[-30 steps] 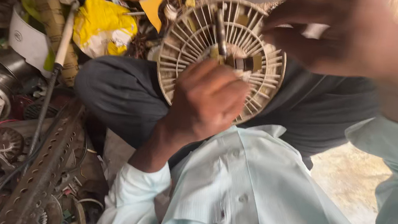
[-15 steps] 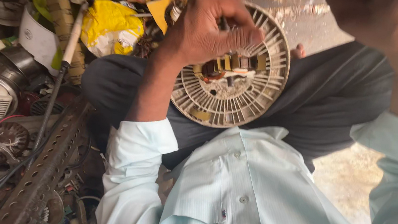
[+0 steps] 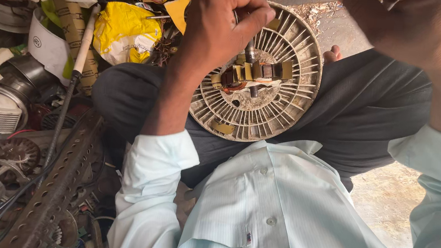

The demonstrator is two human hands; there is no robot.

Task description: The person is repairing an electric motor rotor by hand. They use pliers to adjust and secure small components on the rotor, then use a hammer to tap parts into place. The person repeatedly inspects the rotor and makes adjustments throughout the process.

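So what's on the lap here is a round, grimy cream-coloured plastic fan guard with radial slats (image 3: 260, 73), and bolted across its middle is a small electric motor with copper windings and a stack of dark steel plates (image 3: 253, 73). It's propped tilted against the dark trousers, between the knees.

The left hand (image 3: 216, 20) is curled over the top rim side, fingers bunched and pinching a thin metal shaft or tool (image 3: 250, 49) that points down at the motor (can't tell if it's a screwdriver or the motor's own spindle, the fingers cover the upper end). The right hand (image 3: 411, 29) is up close to the camera, blurred, nowhere near the disc; whether it's spread or closed on something, I can't tell.

Handling-wise, my guess: the plastic disc itself is light and stiff, but those thin slats look brittle, so squeezing them is asking for a crack. The motor is where the weight sits, so it'll feel centre-heavy. I'd grip by the solid outer rim or the steel plates, and stay off the copper windings, which look easy to damage. The dusty surface probably isn't slippery.

Off to the left there's a heap of scrap: a yellow plastic bag (image 3: 125, 31) and a perforated rusty metal strip (image 3: 55, 188).
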